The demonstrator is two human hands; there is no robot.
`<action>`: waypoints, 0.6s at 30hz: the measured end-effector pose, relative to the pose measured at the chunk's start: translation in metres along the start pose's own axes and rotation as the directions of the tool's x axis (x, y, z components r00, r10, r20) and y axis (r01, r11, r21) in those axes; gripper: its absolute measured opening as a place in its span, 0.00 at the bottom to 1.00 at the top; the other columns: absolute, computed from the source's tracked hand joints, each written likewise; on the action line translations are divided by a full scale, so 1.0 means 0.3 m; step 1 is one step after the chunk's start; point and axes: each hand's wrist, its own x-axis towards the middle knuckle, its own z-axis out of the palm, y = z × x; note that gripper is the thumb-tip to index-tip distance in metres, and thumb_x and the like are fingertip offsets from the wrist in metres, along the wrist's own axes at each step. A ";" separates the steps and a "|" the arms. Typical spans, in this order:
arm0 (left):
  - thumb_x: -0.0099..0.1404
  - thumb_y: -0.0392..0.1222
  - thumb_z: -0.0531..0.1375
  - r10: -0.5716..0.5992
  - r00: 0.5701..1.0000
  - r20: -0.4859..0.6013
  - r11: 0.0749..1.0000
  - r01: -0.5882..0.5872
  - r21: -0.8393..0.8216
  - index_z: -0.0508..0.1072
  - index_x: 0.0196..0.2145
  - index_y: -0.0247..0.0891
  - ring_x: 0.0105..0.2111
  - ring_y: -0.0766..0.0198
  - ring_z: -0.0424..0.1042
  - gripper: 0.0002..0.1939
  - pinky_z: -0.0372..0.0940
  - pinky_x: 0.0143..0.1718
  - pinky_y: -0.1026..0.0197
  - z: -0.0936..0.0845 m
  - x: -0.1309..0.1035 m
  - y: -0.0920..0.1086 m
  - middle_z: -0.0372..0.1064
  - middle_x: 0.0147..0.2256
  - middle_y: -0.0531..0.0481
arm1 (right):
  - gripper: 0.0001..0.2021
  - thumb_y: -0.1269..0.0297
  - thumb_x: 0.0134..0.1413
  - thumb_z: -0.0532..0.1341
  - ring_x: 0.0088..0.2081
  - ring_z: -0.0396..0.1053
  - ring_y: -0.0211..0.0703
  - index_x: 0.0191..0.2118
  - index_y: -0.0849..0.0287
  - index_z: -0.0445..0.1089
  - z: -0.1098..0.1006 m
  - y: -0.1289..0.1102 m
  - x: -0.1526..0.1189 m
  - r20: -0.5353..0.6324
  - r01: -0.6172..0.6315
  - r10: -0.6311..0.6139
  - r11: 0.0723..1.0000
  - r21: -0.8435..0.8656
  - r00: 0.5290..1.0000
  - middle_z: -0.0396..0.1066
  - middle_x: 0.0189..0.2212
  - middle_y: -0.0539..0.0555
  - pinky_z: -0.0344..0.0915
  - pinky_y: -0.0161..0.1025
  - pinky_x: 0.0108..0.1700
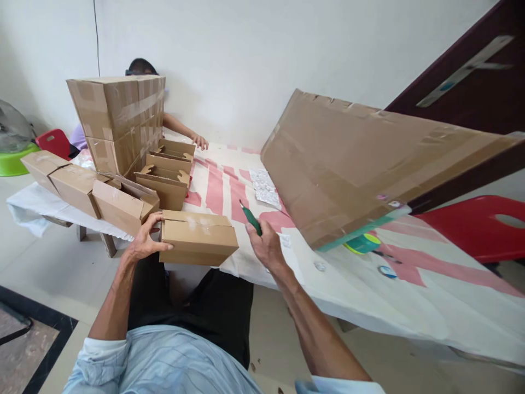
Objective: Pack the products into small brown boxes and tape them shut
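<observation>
My left hand [148, 241] grips the left end of a closed cardboard box [199, 235], thumb on the front side and fingers on top. Clear tape shows on the box's upper face, and it sits at the table's near edge. To the right of it, my right hand [266, 243] is closed around a slim green-handled tool [251, 218] with a thin dark tip pointing up and left. The tool is apart from the box; its exact kind is unclear. Just beyond my left hand stands a partly open cardboard box [123, 205].
Open small boxes [162, 186] line the table's left side beside a tall taped stack [118, 112]. A large cardboard sheet or carton [353, 164] leans at right, near a tape roll [363, 243]. Across the table, a co-worker's hand [199, 142] rests on the cloth. Red chairs [476, 227] flank it.
</observation>
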 end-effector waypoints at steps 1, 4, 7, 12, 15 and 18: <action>0.48 0.52 0.80 0.007 1.000 -0.003 1.000 -0.007 0.008 0.72 0.59 0.45 0.68 0.40 0.64 0.42 0.65 0.66 0.42 0.001 -0.003 -0.001 0.63 0.66 0.40 | 0.23 0.42 0.67 0.56 0.40 0.73 0.55 0.47 0.58 0.73 -0.030 -0.043 0.014 0.041 0.048 -0.052 0.994 0.096 0.998 0.77 0.40 0.60 0.69 0.47 0.42; 0.49 0.51 0.80 0.025 1.000 0.002 0.999 -0.025 0.029 0.71 0.62 0.45 0.69 0.39 0.62 0.45 0.65 0.67 0.42 0.003 -0.013 -0.004 0.61 0.67 0.40 | 0.23 0.41 0.65 0.60 0.42 0.75 0.53 0.48 0.56 0.78 -0.110 -0.197 0.043 0.240 0.168 -0.249 0.935 0.313 0.938 0.80 0.41 0.56 0.71 0.46 0.45; 0.50 0.50 0.80 0.037 0.999 0.018 0.999 -0.037 0.026 0.70 0.63 0.46 0.70 0.38 0.60 0.45 0.63 0.68 0.40 0.005 -0.023 -0.013 0.59 0.68 0.39 | 0.22 0.43 0.65 0.61 0.44 0.77 0.53 0.48 0.56 0.82 -0.156 -0.336 0.062 0.433 0.213 -0.368 0.906 0.365 0.823 0.83 0.43 0.55 0.71 0.46 0.48; 0.51 0.49 0.80 0.054 0.998 0.020 0.998 -0.054 0.012 0.70 0.65 0.47 0.72 0.36 0.57 0.47 0.62 0.69 0.39 0.010 -0.032 -0.036 0.56 0.71 0.39 | 0.21 0.47 0.63 0.61 0.40 0.76 0.48 0.45 0.57 0.84 -0.175 -0.444 0.108 0.581 0.281 -0.412 0.910 0.306 0.702 0.83 0.39 0.54 0.69 0.42 0.44; 0.50 0.49 0.81 0.055 0.998 0.016 0.998 -0.056 0.022 0.70 0.65 0.48 0.73 0.36 0.57 0.48 0.63 0.69 0.40 0.011 -0.035 -0.044 0.56 0.71 0.39 | 0.20 0.49 0.63 0.61 0.36 0.74 0.46 0.46 0.56 0.85 -0.188 -0.471 0.138 0.623 0.334 -0.406 0.912 0.237 0.668 0.83 0.36 0.52 0.66 0.40 0.39; 0.50 0.48 0.81 0.056 0.998 0.016 0.998 -0.057 0.027 0.70 0.65 0.48 0.73 0.36 0.57 0.47 0.64 0.68 0.40 0.012 -0.035 -0.048 0.55 0.71 0.39 | 0.19 0.52 0.63 0.61 0.35 0.75 0.45 0.48 0.55 0.86 -0.209 -0.501 0.163 0.659 0.406 -0.423 0.894 0.192 0.622 0.84 0.37 0.52 0.66 0.40 0.39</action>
